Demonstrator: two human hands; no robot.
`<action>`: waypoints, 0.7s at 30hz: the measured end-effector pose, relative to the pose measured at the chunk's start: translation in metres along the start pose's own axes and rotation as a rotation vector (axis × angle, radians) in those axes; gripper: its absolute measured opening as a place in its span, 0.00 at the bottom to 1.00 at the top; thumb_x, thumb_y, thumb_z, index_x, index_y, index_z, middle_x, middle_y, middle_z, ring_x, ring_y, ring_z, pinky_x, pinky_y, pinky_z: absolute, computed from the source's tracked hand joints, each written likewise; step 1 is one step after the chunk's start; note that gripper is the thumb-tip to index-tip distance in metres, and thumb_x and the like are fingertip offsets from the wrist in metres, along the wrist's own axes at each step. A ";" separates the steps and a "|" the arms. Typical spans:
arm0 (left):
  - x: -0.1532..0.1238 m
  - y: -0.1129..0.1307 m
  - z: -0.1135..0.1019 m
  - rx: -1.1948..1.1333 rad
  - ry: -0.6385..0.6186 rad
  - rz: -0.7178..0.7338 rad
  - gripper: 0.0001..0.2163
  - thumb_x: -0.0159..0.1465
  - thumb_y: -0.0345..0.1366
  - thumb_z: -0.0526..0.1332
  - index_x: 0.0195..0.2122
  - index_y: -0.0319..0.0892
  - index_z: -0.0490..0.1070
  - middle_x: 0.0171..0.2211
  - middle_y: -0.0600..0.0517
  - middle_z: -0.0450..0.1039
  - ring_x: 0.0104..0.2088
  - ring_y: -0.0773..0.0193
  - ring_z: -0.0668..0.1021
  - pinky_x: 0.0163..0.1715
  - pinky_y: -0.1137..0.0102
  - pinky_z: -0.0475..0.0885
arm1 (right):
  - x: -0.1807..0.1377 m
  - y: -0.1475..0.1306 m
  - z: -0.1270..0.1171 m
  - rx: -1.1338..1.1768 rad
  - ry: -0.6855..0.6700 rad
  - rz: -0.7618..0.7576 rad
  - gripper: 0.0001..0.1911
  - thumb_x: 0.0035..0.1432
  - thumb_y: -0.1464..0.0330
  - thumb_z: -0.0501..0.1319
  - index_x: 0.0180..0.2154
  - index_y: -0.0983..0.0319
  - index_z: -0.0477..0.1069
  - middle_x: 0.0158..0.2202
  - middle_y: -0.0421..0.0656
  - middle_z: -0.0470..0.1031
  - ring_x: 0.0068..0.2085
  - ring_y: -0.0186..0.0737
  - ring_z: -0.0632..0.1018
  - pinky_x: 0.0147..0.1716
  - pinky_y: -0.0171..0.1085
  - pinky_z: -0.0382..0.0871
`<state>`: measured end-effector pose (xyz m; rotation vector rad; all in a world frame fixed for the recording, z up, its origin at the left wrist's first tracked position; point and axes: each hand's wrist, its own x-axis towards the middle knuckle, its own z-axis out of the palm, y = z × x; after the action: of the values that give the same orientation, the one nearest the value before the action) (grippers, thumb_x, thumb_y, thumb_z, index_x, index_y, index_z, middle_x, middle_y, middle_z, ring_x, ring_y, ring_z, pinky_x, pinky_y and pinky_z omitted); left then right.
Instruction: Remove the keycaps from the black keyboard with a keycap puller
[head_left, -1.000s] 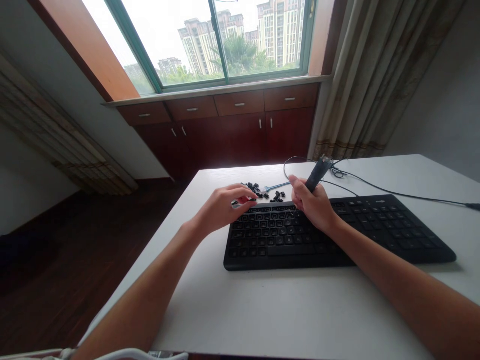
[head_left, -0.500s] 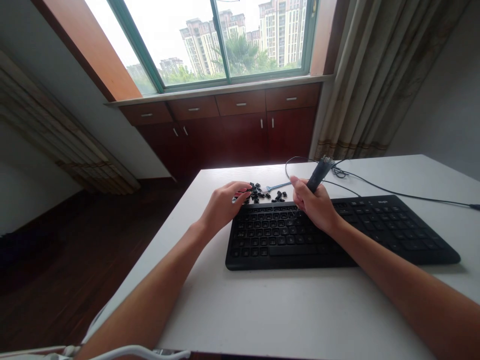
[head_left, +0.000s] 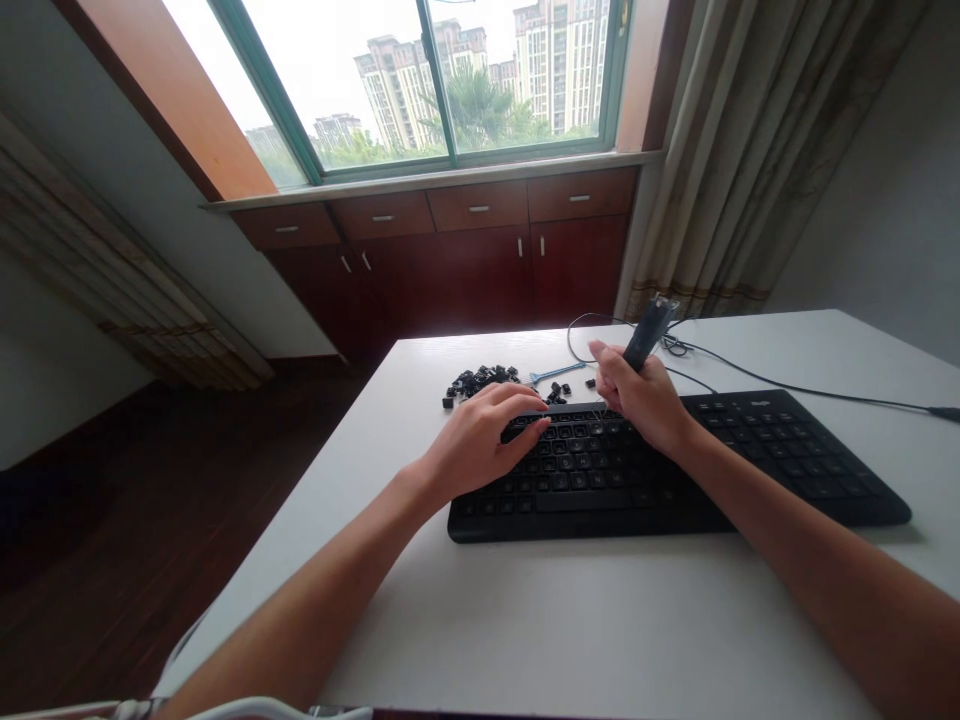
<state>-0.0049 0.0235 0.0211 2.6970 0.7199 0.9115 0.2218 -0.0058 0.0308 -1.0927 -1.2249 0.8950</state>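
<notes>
A black keyboard (head_left: 750,460) lies across the white table (head_left: 570,620). My left hand (head_left: 487,440) rests on its upper left keys with fingers stretched out and holds nothing that I can see. My right hand (head_left: 637,395) is closed around a dark stick-shaped tool (head_left: 646,335), held upright with its lower end at the keyboard's top row. A pile of loose black keycaps (head_left: 480,380) lies on the table just behind the keyboard's left end.
A thin blue tool (head_left: 555,373) lies next to the keycaps. A black cable (head_left: 787,383) runs over the table behind the keyboard to the right edge. Beyond the table stand a dark wooden cabinet (head_left: 465,260), a window and a curtain (head_left: 757,150).
My left hand has come back from the keycap pile and now lies on the keyboard's upper left keys. My right hand with the tool has hardly moved.
</notes>
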 end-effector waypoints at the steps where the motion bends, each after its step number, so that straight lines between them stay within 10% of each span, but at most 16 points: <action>1: 0.000 0.003 0.001 -0.002 -0.016 0.013 0.10 0.70 0.38 0.61 0.50 0.45 0.74 0.49 0.48 0.77 0.50 0.58 0.78 0.52 0.59 0.77 | 0.001 -0.002 -0.002 -0.024 -0.006 0.014 0.28 0.65 0.54 0.61 0.18 0.60 0.58 0.15 0.35 0.59 0.17 0.28 0.59 0.16 0.33 0.50; 21: -0.001 0.022 0.010 -0.006 -0.114 0.138 0.10 0.71 0.39 0.59 0.48 0.42 0.76 0.47 0.50 0.80 0.46 0.59 0.80 0.49 0.61 0.76 | -0.027 -0.005 0.013 -0.154 -0.121 0.012 0.27 0.67 0.54 0.58 0.19 0.60 0.59 0.16 0.35 0.60 0.19 0.30 0.61 0.20 0.34 0.56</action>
<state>0.0091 0.0041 0.0203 2.7950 0.5120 0.7801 0.2053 -0.0307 0.0282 -1.1832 -1.4067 0.8981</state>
